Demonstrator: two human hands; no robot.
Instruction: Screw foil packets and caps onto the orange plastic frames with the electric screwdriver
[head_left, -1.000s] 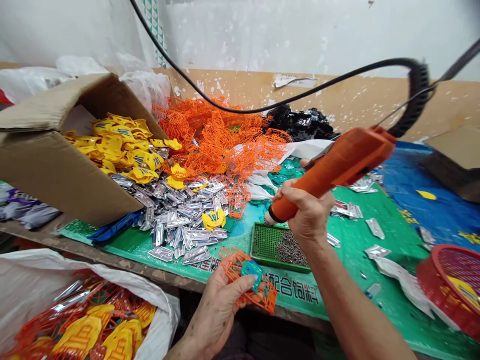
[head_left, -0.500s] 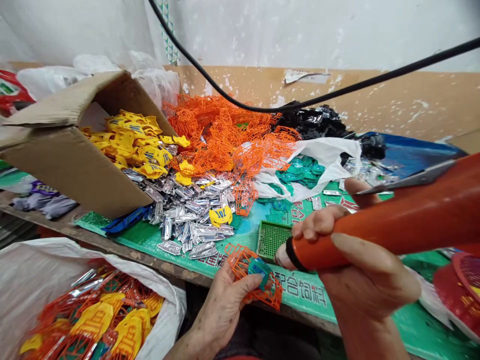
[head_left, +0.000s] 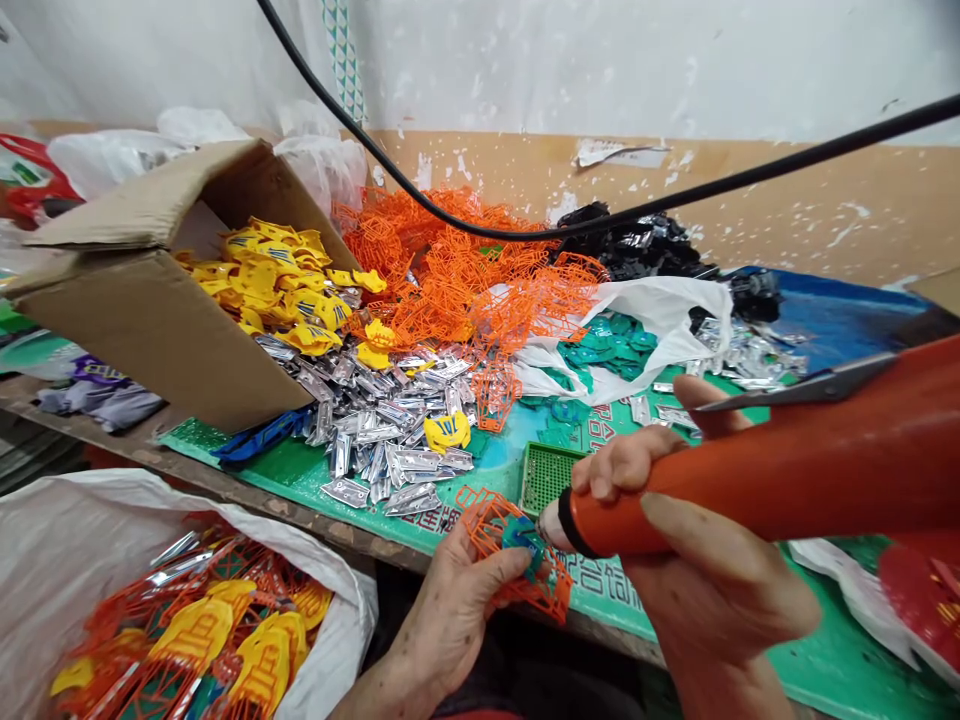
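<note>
A workbench runs across the view, topped by a green printed mat. On it, a tilted cardboard box holds yellow plastic pieces. Beside the box rises a heap of orange plastic frames, with silver pieces spread in front. To the right, a white bag lies around teal pieces. At lower left, a white sack holds orange and yellow scraps. A black cable crosses overhead.

The right hand clenches an orange power tool, fingers wrapped around its barrel. The left hand grasps an orange frame near the bench's front edge, its thumb against a teal piece lodged in the frame. The tool's pale tip sits just beside that piece. A green perforated tray lies just behind them.
</note>
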